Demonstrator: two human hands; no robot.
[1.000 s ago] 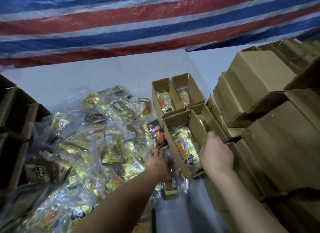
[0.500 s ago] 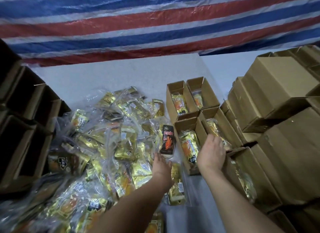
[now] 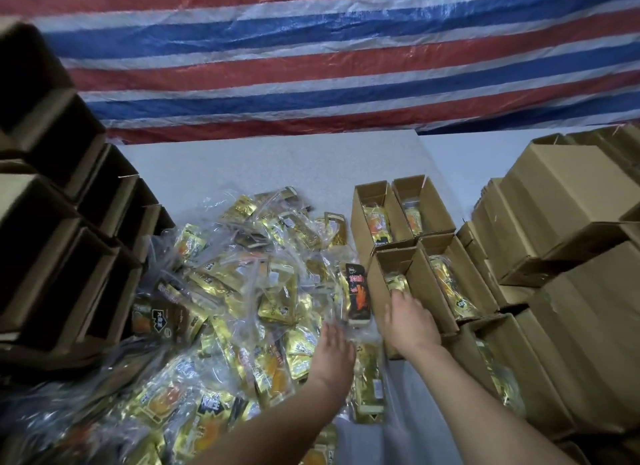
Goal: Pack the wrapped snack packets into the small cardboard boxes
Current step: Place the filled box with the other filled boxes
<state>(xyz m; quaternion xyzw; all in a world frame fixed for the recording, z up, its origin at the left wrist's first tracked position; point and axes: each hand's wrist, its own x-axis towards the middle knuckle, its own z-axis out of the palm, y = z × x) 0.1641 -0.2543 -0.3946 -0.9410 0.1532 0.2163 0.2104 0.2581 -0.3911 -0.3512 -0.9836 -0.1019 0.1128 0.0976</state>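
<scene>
A heap of gold foil snack packets [image 3: 242,291] in clear wrap covers the table's left and middle. A black packet [image 3: 358,293] stands at its right edge. Four small open cardboard boxes sit in two rows, each with a packet inside: far-left box [image 3: 360,222], far-right box [image 3: 433,205], near-left box [image 3: 379,274], near-right box [image 3: 478,277]. My left hand [image 3: 334,347] lies palm down on the heap, fingers stretched out. My right hand [image 3: 410,321] covers the near end of the near-left box, fingertips on its gold packet [image 3: 396,282].
Stacks of closed cardboard boxes [image 3: 571,222] fill the right side, and one open box [image 3: 540,388] with a packet sits at the near right. Dark open cartons [image 3: 52,239] are stacked on the left. A striped tarp [image 3: 311,66] hangs behind the grey table [image 3: 259,167].
My right hand has shifted from the edge between the near boxes onto the near-left box and its packet. My left hand has moved slightly nearer on the heap. The view has tilted.
</scene>
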